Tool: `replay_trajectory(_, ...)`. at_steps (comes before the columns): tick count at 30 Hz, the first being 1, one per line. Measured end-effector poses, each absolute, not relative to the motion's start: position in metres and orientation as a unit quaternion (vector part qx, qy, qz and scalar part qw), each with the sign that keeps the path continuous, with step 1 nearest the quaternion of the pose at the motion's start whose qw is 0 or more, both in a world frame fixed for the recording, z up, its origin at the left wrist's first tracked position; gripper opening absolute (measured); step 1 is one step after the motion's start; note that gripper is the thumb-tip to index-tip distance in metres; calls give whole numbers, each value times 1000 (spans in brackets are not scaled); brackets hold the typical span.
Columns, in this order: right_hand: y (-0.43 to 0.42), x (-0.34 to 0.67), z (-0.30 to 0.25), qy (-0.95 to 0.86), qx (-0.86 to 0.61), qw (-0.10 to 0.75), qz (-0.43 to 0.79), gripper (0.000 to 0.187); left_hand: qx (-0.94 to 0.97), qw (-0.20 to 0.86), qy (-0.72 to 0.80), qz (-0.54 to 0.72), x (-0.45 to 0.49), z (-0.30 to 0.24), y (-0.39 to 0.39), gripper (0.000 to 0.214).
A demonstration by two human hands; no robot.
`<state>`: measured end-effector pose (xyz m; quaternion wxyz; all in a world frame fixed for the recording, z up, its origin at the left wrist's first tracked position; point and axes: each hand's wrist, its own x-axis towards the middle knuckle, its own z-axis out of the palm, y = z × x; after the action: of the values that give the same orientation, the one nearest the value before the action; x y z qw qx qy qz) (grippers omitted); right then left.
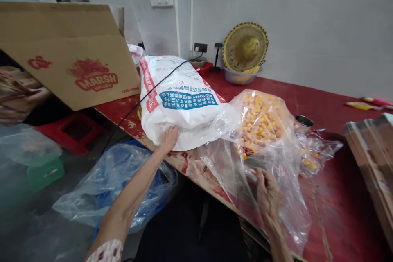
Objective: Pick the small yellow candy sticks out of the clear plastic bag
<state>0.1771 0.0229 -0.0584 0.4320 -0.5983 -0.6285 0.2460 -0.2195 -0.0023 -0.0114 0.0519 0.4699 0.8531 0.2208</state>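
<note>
Head view, L to R: brown MARSH MALLOW carton (55, 59) stands tilted at far left; can't tell what props it. Near it, clear plastic film (87, 198) drapes loosely over something blue. Printed white sack (184, 84) lies on its side across the red table (337, 204), a black cable (162, 80) over it. L hand (170, 138) rests on the sack's near edge, fingers close together, prob. to steady it; can't tell if they grip. Far behind, a straw hat (245, 47) leans on the wall, prob. to save space. Right of the sack, touching it: clear plastic bag (290, 208) w/ yellow-pink pieces (260, 116). R hand (268, 190) is at its near side, thumb & index nearly meeting, maybe to manage loose film; can't tell if anything's pinched. Metal cup (303, 121) just right; cardboard stack (370, 151) at far right edge.
</note>
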Motion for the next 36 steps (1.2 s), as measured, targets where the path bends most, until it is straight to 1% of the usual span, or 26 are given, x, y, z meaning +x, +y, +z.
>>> replay_trajectory(3,15,164,-62,-675,-552,424,246,73,471,87,853,209,-224,-14,-3,29)
replay_trajectory(5,11,153,-61,-699,-519,415,263,71,484,108,844,204,-230,-5,-4,29)
replay_trajectory(7,10,140,-57,-678,-523,430,286,67,505,145,813,250,-223,9,-6,31)
replay_trajectory(9,9,129,-54,-641,-542,456,294,64,534,207,745,341,-197,23,-7,38)
replay_trajectory(11,10,120,-54,-648,-532,458,294,61,567,282,649,422,-154,31,-6,45)
replay_trajectory(12,10,118,-55,-665,-517,451,295,62,587,315,605,436,-130,31,-3,47)
replay_trajectory(14,12,120,-58,-692,-490,438,298,66,633,351,533,438,-83,23,5,43)
replay_trajectory(16,16,130,-61,-679,-498,450,297,66,674,342,500,422,-51,4,16,35)
replay_trajectory(18,20,144,-62,-624,-539,479,302,62,682,328,517,400,-37,-19,24,32)
replay_trajectory(21,26,162,-61,-518,-594,514,339,62,658,349,556,369,-45,-49,28,38)
replay_trajectory(23,29,165,-61,-461,-597,541,372,63,658,353,561,358,-54,-61,25,43)
replay_trajectory(26,29,157,-61,-450,-578,557,392,57,670,316,569,357,-59,-70,18,46)
replay_trajectory(28,29,151,-59,-516,-552,530,385,50,679,293,572,355,-57,-74,16,45)
replay_trajectory(30,31,149,-55,-560,-536,508,376,47,693,276,567,349,-54,-77,16,40)
replay_trajectory(31,32,149,-54,-556,-538,510,376,47,704,268,561,343,-53,-77,17,37)
replay_trajectory(33,35,152,-51,-496,-553,543,390,50,724,251,547,337,-53,-75,16,34)
replay_trajectory(36,33,153,-48,-447,-530,567,445,53,735,249,528,345,-56,-65,14,37)
